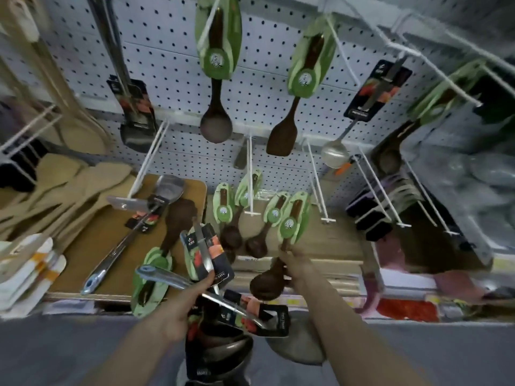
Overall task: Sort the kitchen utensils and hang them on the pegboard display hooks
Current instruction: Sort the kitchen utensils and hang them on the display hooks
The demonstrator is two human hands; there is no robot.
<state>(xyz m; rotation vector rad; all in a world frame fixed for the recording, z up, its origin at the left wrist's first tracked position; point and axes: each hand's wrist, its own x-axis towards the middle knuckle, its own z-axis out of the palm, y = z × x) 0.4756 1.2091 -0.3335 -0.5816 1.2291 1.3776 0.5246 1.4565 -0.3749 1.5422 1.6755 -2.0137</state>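
My left hand (184,305) grips a bundle of steel utensils (206,254) with dark and green card labels, their handles fanning up and right. My right hand (295,264) holds a dark wooden spoon (264,284) by its neck, its green card label (292,218) pointing up toward a white hook (250,174). On the white pegboard (172,65) hang a dark wooden ladle (216,126), a dark wooden spatula (280,137) and a steel ladle (334,154). Three more green-carded wooden spoons (231,215) lean below the hooks.
Pale wooden spatulas (69,188) are piled at left on the wooden shelf (103,246), beside a long steel ladle (125,238). Empty white hooks (316,176) stick out in the middle and right. Plates (485,174) sit at far right. White packs (25,263) lie lower left.
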